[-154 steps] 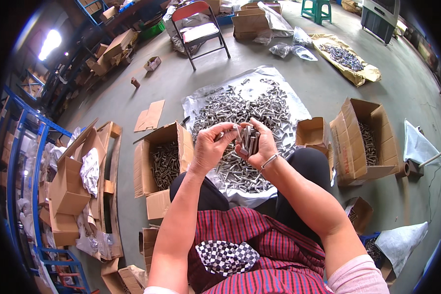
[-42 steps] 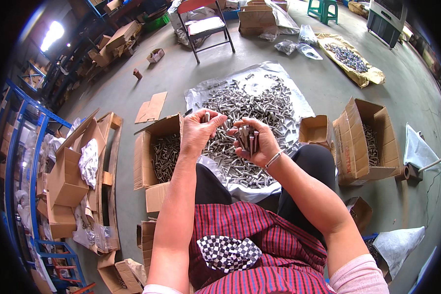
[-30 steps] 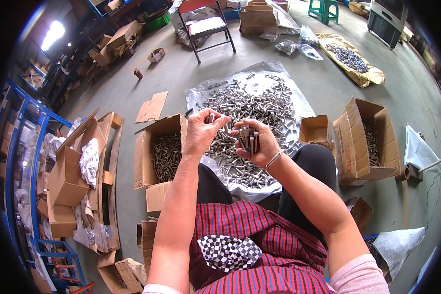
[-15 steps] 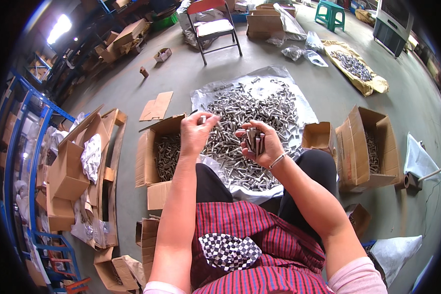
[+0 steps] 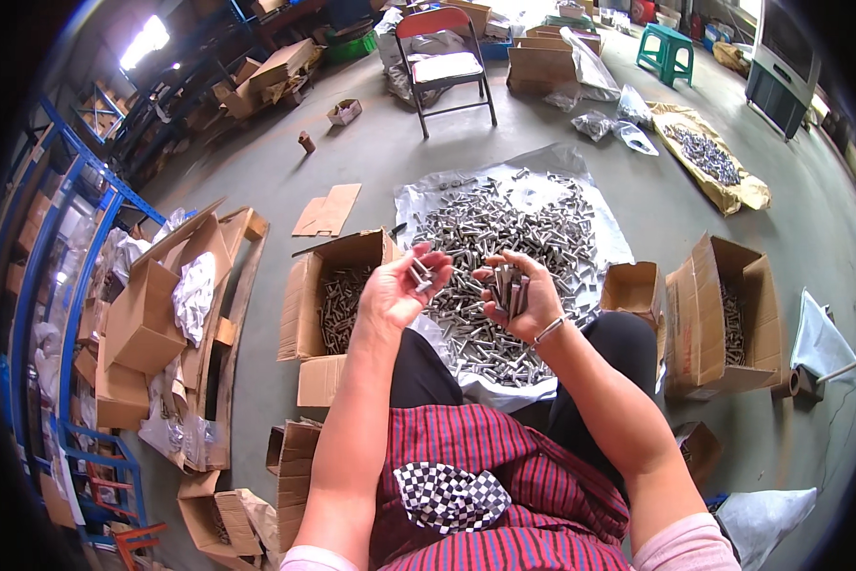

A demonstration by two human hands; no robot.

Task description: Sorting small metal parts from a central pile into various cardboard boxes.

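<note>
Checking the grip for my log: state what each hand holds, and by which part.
The left hand pinches one or two bolts in its fingertips; which part cannot be told. The right hand clasps a bundle of bolts around the shanks.

A grey concrete floor [image 5: 256, 181] spreads across a warehouse-like room. Blue metal shelving [image 5: 61, 285] runs down the left side, stacked with cardboard boxes and bags. At the far end stands a folding chair [image 5: 444, 67] with a red back and a pale seat, and a green plastic stool [image 5: 664, 49] sits further right. Flattened cardboard [image 5: 328, 209] lies on the floor, and more cartons are piled along the back. A bright patch of daylight [image 5: 144, 43] shines at the upper left. A dark cabinet [image 5: 780, 57] stands at the upper right.
</note>
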